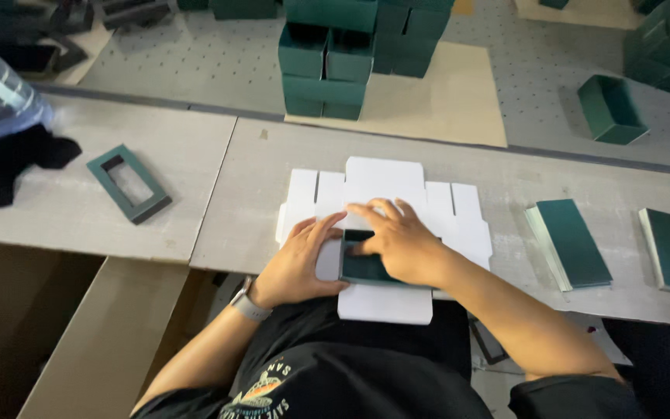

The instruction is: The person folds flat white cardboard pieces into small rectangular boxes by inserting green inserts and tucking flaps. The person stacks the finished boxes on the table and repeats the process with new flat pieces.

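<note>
Item: small dark green open cardboard box [364, 268], sitting on a flat white die-cut cardboard sheet [385, 186] at the near edge of your grey tabletop [273, 163]. Your left hand [298, 262] presses flat against the box's left wall; your right hand [397, 242] covers its top, fingers spread, neither grip closed. Right: two stacks of flat green sheets [575, 242]. Left: green rectangular frame [128, 184]. Behind: stacked green boxes [327, 70].

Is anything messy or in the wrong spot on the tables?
Mostly it looks tidy. One open green box sits alone and turned at an angle on the far table, away from the neat stack of green boxes. A crumpled black cloth lies at the left edge. Both hands, left and right, press a green tray onto the white card.
</note>
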